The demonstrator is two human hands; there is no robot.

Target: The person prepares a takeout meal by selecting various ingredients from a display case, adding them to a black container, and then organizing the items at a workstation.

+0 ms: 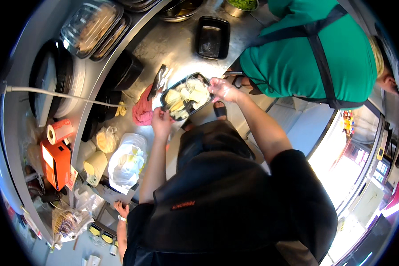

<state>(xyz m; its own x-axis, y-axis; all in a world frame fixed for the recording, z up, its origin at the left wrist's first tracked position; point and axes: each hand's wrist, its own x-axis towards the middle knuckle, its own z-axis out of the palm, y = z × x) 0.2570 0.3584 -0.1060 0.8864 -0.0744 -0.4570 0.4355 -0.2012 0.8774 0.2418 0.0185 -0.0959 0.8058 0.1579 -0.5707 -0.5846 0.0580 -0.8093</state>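
- Head view: both hands grip a black tray (187, 96) of pale food over the steel counter (173, 44), left hand (162, 120) at the near end, right hand (223, 89) at the far.
- Looks mid-carry; setting it down next wants it kept level, I'd guess.

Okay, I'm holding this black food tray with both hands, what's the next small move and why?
Probably set the filled tray flat on the steel counter. Your left hand and right hand grip its opposite ends, it looks tilted and holds loose pale food, and bare counter shows just beyond it, before the empty black tray.
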